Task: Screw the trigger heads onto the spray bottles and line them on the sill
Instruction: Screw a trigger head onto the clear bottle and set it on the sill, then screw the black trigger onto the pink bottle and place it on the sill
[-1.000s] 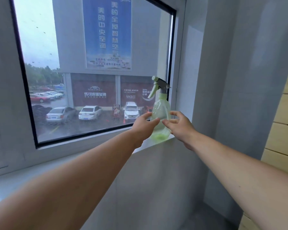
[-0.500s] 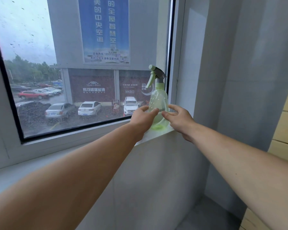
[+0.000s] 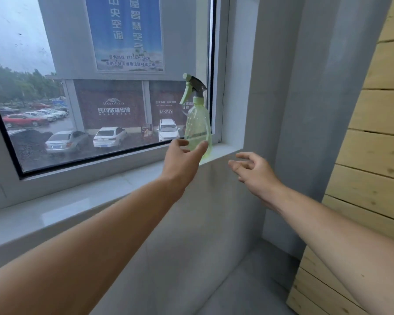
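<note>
Our translucent green spray bottle (image 3: 197,123) stands upright at the sill's (image 3: 89,196) right end. Our left hand (image 3: 182,160) is spread and our right hand (image 3: 256,172) loose, both empty.

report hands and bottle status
Left hand open by spray bottle base, right hand open, clear. Bottle upright on sill, trigger head on. Nothing blocking.

The white sill (image 3: 105,201) bears one spray bottle (image 3: 198,130) (upright, far right).

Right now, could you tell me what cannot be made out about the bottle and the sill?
1. Spray bottle base, head view: hidden behind the left hand; contact unclear.
2. Trigger head collar, head view: too small to judge tightness.
3. Sill, head view: left end cut off by the frame edge.
</note>
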Available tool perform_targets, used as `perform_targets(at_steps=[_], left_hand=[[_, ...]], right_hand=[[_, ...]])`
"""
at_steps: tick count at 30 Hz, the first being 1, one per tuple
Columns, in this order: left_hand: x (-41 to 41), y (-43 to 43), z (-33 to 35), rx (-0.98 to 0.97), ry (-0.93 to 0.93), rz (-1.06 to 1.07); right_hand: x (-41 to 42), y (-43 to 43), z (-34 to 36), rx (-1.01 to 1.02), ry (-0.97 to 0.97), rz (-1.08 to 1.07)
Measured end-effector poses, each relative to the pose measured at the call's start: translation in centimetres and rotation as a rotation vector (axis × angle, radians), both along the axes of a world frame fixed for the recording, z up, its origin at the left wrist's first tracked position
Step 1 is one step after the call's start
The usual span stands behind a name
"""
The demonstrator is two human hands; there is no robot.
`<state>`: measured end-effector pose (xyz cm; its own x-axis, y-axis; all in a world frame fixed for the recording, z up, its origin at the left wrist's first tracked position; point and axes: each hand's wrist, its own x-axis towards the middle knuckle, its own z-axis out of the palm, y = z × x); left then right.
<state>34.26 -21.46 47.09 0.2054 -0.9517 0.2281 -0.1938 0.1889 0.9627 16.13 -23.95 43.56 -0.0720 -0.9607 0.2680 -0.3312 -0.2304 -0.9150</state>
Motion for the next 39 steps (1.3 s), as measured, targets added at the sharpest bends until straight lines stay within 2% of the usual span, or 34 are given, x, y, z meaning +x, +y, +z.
perform_targets(at_steps=[5,11,18,24,29,32,35,39], left_hand=[[-5.2,3.4,-5.6,0.135,-0.054,-0.199],[-12.2,6.7,-16.8,0.448,-0.115,-0.425],[-20.1,11.6,-31.6,0.831,-0.365,-0.663],[-23.8,14.5,-41.6,0.989,-0.552,-0.691],[-25.4,14.7,-45.9,0.912,-0.737,-0.627],[-26.0,15.0,-47.9,0.863,-0.817,-0.651],[-26.4,15.2,-48.8,0.801,-0.924,-0.675],[-26.8,15.7,-49.4,0.790,-1.033,-0.694]], right_hand=[[-5.5,6.5,-5.1,0.114,0.042,-0.064],[-13.7,13.7,-14.2,0.349,0.099,-0.164],[-22.3,19.3,-28.3,0.729,0.168,-0.208],[-25.9,20.9,-39.8,0.919,0.178,-0.271],[-27.0,20.5,-47.1,0.965,0.177,-0.392],[-27.2,20.1,-50.0,0.974,0.260,-0.445],[-27.3,19.7,-51.8,0.967,0.338,-0.488],[-27.2,19.1,-52.6,0.964,0.340,-0.500]])
